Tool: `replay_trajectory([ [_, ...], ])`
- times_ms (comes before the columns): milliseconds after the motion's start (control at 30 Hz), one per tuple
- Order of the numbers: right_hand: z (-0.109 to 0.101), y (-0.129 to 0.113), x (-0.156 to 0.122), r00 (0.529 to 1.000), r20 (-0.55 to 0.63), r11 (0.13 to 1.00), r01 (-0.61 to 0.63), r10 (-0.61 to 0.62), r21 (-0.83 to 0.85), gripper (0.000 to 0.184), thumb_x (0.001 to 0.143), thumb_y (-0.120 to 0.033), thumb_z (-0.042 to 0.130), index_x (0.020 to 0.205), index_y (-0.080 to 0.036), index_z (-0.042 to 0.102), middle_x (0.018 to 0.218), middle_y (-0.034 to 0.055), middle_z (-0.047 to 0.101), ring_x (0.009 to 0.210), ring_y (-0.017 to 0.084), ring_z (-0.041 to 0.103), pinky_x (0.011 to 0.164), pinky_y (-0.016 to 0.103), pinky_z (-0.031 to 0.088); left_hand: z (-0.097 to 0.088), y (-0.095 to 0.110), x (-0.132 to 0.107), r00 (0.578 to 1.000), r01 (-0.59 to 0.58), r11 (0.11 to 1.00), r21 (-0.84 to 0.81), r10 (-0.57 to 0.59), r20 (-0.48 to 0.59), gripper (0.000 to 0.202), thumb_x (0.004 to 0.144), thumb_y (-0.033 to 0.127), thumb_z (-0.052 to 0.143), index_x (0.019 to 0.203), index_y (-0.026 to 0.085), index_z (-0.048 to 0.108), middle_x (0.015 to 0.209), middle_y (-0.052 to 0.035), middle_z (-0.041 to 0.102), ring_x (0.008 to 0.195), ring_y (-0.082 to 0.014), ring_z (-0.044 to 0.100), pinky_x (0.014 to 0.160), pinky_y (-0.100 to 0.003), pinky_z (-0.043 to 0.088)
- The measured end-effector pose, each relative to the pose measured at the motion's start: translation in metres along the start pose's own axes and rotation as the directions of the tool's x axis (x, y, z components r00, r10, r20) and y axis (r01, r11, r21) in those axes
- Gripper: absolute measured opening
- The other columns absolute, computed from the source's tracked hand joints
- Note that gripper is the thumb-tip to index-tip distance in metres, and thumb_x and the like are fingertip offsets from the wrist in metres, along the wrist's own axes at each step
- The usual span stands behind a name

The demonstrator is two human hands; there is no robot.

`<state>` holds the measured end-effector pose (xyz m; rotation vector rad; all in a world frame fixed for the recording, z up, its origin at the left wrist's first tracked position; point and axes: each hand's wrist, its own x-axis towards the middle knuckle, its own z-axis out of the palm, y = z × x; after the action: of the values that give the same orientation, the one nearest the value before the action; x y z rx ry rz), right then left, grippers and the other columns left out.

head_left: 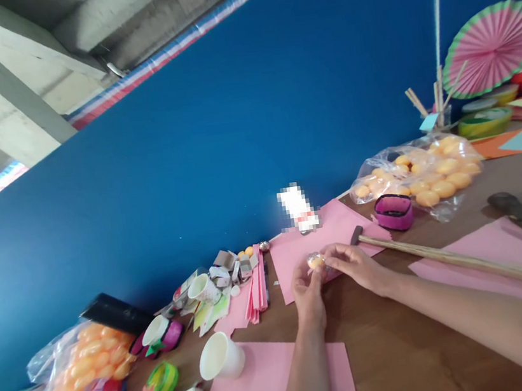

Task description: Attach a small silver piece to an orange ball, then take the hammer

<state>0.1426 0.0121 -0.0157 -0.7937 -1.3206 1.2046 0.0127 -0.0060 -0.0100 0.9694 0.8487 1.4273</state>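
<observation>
Between the fingertips of both hands is a small orange ball [316, 261], partly covered by something shiny that could be foil or clear film. My left hand [308, 292] closes on it from the left and below, thumb against it. From the right, my right hand [357, 266] pinches at its edge, with the fingertips partly hidden. Under and behind the hands lies a pink paper sheet [294, 268]. A hammer [456, 256] with a wooden handle rests just right of my right hand, its dark head close to the fingers.
Bags of orange balls lie at right [446, 180] and left [90, 359]. A paper cup [222, 356] stands on pink paper [270, 380]. Left of the hands are pink strips [257, 292]; a purple band [394, 212] is behind the hammer. A blue partition [216, 144] borders the table.
</observation>
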Motion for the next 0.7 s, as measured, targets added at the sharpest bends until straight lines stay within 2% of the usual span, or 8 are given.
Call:
replay_trajectory([
  [400, -0.0012, -0.0011, -0.001, 0.999, 0.036, 0.999, 0.008, -0.006, -0.052, 0.02, 0.078, -0.036, 0.055, 0.075, -0.017, 0.06, 0.099, 0.005, 0.059, 0.095, 0.019, 0.054, 0.086, 0.032, 0.04, -0.0002, -0.0014, 0.0011, 1.0, -0.024, 0.998, 0.056, 0.024, -0.001, 0.044, 0.069, 0.024, 0.065, 0.111, 0.019, 0.053, 0.104, -0.0088, 0.063, 0.097, -0.0217, 0.058, 0.086, -0.037, 0.043],
  [700, -0.0002, -0.0087, -0.0014, 0.999, 0.051, 0.998, -0.007, 0.01, -0.063, 0.021, 0.077, -0.037, 0.055, 0.073, -0.018, 0.063, 0.094, 0.0043, 0.061, 0.096, 0.02, 0.053, 0.088, 0.033, 0.039, 0.001, -0.0004, 0.0001, 0.999, -0.026, 0.995, 0.094, 0.03, -0.036, 0.046, 0.067, 0.024, 0.067, 0.11, 0.019, 0.054, 0.107, -0.009, 0.062, 0.098, -0.0221, 0.057, 0.086, -0.036, 0.043],
])
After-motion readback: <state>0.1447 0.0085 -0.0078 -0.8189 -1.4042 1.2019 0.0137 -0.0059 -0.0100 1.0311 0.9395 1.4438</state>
